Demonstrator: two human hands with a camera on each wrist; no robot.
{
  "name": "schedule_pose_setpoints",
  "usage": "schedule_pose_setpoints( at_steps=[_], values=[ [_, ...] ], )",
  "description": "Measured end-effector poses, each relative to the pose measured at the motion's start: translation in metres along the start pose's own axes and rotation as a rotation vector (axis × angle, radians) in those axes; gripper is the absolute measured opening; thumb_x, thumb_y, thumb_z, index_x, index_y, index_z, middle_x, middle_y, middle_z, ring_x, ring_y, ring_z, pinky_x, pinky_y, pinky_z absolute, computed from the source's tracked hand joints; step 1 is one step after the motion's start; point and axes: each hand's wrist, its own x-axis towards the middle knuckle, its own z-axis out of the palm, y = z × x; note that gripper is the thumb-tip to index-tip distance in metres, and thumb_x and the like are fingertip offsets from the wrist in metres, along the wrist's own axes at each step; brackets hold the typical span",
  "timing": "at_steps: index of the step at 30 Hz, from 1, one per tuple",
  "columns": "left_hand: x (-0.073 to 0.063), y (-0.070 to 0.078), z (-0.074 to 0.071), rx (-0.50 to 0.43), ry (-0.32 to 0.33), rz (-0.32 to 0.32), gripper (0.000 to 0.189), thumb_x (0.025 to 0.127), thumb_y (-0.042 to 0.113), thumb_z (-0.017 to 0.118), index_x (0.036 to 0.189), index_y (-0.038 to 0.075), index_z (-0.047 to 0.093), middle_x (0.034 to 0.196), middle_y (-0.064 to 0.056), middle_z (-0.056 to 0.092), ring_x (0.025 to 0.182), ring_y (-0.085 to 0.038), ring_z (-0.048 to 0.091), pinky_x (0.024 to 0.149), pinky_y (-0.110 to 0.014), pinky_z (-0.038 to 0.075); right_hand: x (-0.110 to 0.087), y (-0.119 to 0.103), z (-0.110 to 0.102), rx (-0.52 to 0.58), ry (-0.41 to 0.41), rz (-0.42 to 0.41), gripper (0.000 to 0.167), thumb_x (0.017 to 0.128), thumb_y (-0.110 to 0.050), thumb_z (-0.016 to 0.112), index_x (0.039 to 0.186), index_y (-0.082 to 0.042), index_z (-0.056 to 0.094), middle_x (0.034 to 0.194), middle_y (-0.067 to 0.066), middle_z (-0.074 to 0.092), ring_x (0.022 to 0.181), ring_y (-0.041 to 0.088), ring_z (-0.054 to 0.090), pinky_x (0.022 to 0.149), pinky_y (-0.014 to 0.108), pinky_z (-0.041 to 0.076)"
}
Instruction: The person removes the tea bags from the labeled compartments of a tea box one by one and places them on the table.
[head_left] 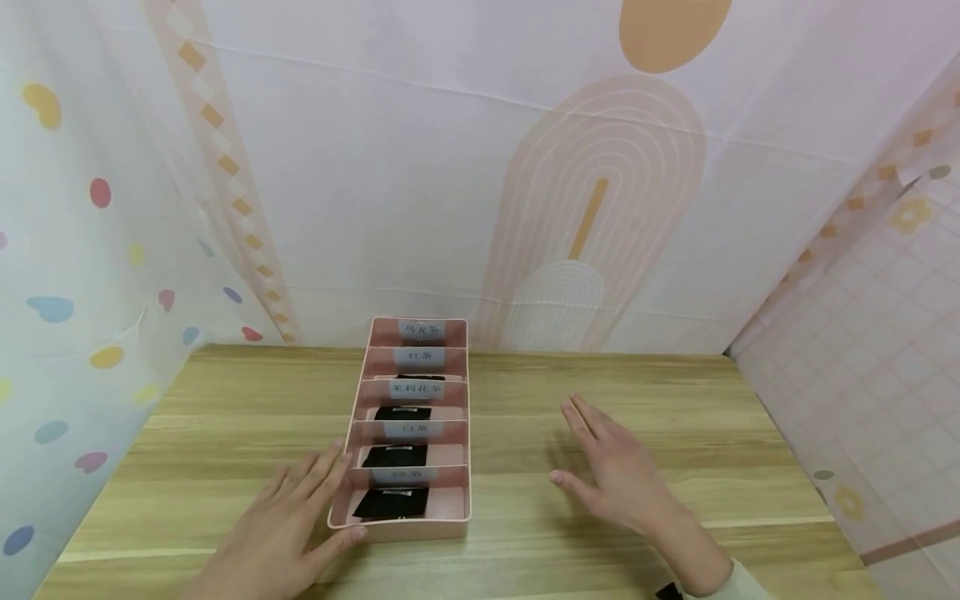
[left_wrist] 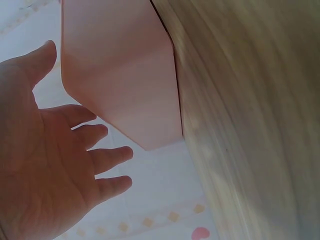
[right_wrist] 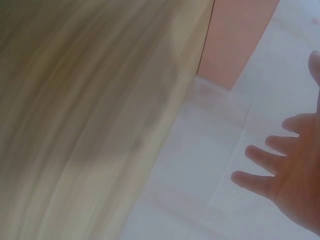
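Observation:
A long pink divided box stands on the table, left of the middle, seen from above in the head view. Pale labels with Chinese characters mark its compartments. Flat black packets lie inside, such as the nearest one and the one behind it. My left hand is at the box's near left corner, fingers extended and thumb by the front wall; the left wrist view shows it holding nothing. Right of the box, apart from it, my right hand hovers over the table with extended fingers and nothing held.
The wood-grain table reaches back to a white patterned curtain. More patterned cloth hangs at the left and a grid-patterned sheet at the right. The box's far end is close to the back curtain.

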Motion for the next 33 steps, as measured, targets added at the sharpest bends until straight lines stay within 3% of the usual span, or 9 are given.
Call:
schedule_pose_setpoints(
  at_steps=[2, 5, 8, 18, 26, 33],
  values=[
    [0.0, 0.0, 0.0, -0.004, -0.001, 0.0, 0.086, 0.097, 0.06, 0.066, 0.157, 0.002, 0.045, 0.164, -0.015, 0.042, 0.146, -0.044, 0.041, 0.122, -0.023, -0.012, 0.001, -0.003, 0.001, 0.006, 0.0, -0.012, 0.092, 0.094, -0.049, 0.074, 0.162, -0.002, 0.034, 0.165, 0.02, 0.038, 0.142, 0.042, 0.047, 0.11, 0.06, 0.046],
    [0.001, 0.0, 0.0, -0.003, -0.006, 0.002, 0.085, 0.097, 0.059, 0.066, 0.158, 0.003, 0.046, 0.164, -0.014, 0.042, 0.145, -0.042, 0.044, 0.129, -0.047, 0.015, 0.003, -0.007, 0.003, 0.015, -0.003, -0.025, 0.092, 0.094, -0.048, 0.075, 0.162, -0.002, 0.034, 0.165, 0.019, 0.038, 0.143, 0.042, 0.047, 0.11, 0.06, 0.046],
    [0.002, 0.001, -0.001, -0.001, -0.02, -0.004, 0.084, 0.098, 0.059, 0.066, 0.157, 0.003, 0.047, 0.163, -0.013, 0.043, 0.144, -0.041, 0.046, 0.112, -0.063, 0.04, 0.005, -0.011, 0.004, 0.018, -0.001, -0.045, 0.092, 0.094, -0.048, 0.075, 0.162, -0.002, 0.034, 0.164, 0.02, 0.038, 0.143, 0.042, 0.047, 0.11, 0.06, 0.046],
    [0.002, 0.002, -0.002, 0.004, -0.009, 0.004, 0.082, 0.097, 0.057, 0.067, 0.154, 0.0, 0.05, 0.16, -0.015, 0.047, 0.141, -0.039, 0.05, 0.11, -0.058, 0.046, 0.013, -0.029, 0.008, 0.04, -0.042, -0.066, 0.09, 0.096, -0.051, 0.07, 0.163, -0.002, 0.034, 0.167, 0.018, 0.034, 0.146, 0.04, 0.043, 0.113, 0.061, 0.043],
    [0.003, 0.003, -0.002, -0.001, 0.002, 0.012, 0.084, 0.097, 0.057, 0.069, 0.154, -0.002, 0.049, 0.159, -0.017, 0.048, 0.136, -0.038, 0.056, 0.105, -0.055, 0.051, 0.015, -0.039, 0.013, 0.051, -0.046, -0.094, 0.089, 0.102, -0.062, 0.057, 0.163, -0.003, 0.033, 0.168, 0.016, 0.032, 0.148, 0.038, 0.041, 0.115, 0.058, 0.042],
    [0.003, 0.003, -0.002, -0.012, -0.003, 0.006, 0.085, 0.097, 0.056, 0.069, 0.154, -0.003, 0.049, 0.157, -0.019, 0.05, 0.131, -0.039, 0.06, 0.103, -0.055, 0.053, 0.018, -0.05, 0.017, 0.053, -0.046, -0.122, 0.089, 0.1, -0.06, 0.061, 0.163, -0.005, 0.034, 0.169, 0.014, 0.033, 0.148, 0.035, 0.042, 0.118, 0.053, 0.04]
  ],
)
